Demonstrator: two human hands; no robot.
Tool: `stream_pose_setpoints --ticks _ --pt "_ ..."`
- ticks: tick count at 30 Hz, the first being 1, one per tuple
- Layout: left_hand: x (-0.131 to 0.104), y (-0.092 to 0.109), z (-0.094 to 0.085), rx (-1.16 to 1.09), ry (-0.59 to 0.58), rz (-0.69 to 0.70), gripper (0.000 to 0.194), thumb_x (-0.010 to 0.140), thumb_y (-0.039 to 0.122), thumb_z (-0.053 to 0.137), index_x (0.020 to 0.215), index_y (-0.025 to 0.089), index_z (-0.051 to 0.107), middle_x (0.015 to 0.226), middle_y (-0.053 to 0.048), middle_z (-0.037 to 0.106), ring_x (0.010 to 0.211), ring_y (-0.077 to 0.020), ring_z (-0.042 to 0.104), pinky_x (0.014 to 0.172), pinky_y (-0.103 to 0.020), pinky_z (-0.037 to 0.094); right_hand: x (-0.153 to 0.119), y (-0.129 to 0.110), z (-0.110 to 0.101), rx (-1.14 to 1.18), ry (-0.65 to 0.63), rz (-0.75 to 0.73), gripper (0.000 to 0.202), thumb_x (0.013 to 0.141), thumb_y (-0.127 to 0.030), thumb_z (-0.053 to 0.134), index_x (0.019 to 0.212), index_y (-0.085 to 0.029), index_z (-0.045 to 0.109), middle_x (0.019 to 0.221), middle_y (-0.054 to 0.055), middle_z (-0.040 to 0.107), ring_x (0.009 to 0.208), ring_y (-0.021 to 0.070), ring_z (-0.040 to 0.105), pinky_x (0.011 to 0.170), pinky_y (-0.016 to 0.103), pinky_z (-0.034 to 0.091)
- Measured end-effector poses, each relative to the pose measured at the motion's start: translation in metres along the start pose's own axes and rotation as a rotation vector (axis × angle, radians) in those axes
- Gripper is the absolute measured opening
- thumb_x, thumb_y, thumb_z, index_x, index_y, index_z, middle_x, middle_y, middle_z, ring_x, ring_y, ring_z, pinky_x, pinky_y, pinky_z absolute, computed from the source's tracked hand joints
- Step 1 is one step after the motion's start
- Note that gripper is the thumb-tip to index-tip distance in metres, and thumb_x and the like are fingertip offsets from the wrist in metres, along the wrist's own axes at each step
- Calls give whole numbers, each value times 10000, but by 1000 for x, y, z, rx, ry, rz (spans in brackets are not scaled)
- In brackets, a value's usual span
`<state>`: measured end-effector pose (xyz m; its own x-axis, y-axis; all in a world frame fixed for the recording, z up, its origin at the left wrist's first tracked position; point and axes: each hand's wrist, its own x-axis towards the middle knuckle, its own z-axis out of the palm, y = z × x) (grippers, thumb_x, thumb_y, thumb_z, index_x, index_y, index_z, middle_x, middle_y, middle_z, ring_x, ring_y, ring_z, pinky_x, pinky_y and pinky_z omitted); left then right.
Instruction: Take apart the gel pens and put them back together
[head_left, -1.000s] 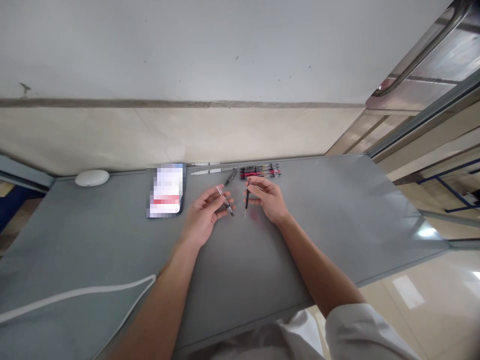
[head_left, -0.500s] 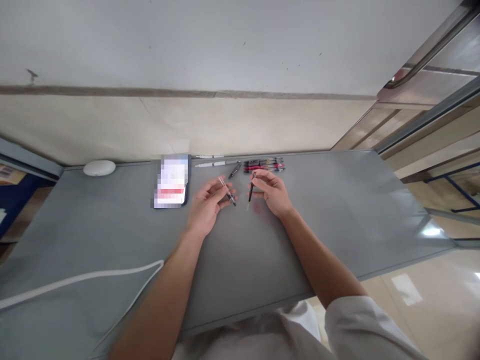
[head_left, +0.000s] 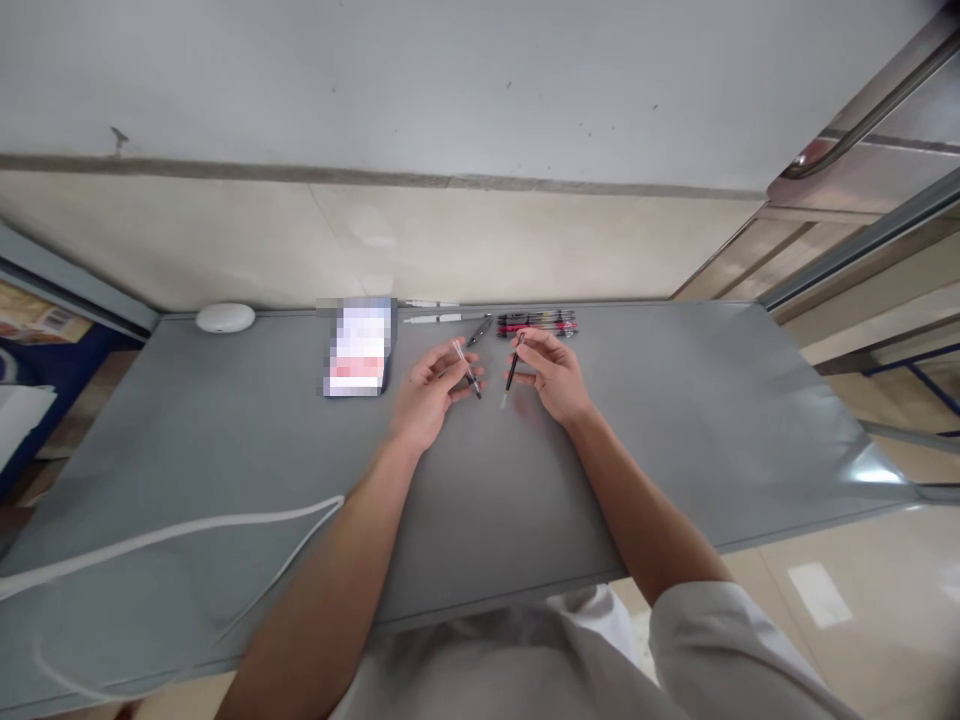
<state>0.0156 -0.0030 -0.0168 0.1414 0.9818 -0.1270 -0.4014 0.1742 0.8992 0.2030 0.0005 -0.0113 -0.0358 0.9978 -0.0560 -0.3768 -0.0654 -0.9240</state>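
Note:
My left hand [head_left: 426, 392] is closed on a clear pen barrel [head_left: 466, 369] with a dark lower end, held slanting between thumb and fingers. My right hand [head_left: 553, 374] pinches a thin black pen refill [head_left: 514, 364], which points down and has a pale, see-through lower end. The two pieces are apart, with a small gap between the hands, just above the desk. Behind the hands lies a dark pen piece [head_left: 480, 330]. A row of several assembled pens [head_left: 536, 321], with black and red parts, lies beyond my right hand, which partly overlaps it.
The grey desk [head_left: 675, 450] meets a wall at its back edge. White pen-like sticks [head_left: 433, 319] lie near that edge. To the left are a phone [head_left: 356, 350] with a lit screen, a white rounded case [head_left: 225, 318] and a white cable [head_left: 187, 528] beside my left forearm.
The camera view has shifted slightly, so everything on the desk sits a little further right and higher. Both hands keep their grips, and the two pieces stay apart.

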Motion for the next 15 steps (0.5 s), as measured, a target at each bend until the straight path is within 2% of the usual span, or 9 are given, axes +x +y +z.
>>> stream_pose_setpoints --ticks 8,15 --pt "-1 -2 1 15 -13 26 364 756 255 747 1104 219 644 990 -43 682 878 -191 673 825 -442 580 0 2 -1 52 -11 -34 229 697 -342 760 891 -273 659 959 -17 625 774 122 621 691 303 581" --pt "-1 -2 4 44 -6 21 375 737 278 754 1091 227 640 1006 -45 683 891 -196 671 792 -414 586 -1 1 1 19 24 -31 269 672 -387 764 879 -278 631 993 -16 655 804 133 626 726 316 571"
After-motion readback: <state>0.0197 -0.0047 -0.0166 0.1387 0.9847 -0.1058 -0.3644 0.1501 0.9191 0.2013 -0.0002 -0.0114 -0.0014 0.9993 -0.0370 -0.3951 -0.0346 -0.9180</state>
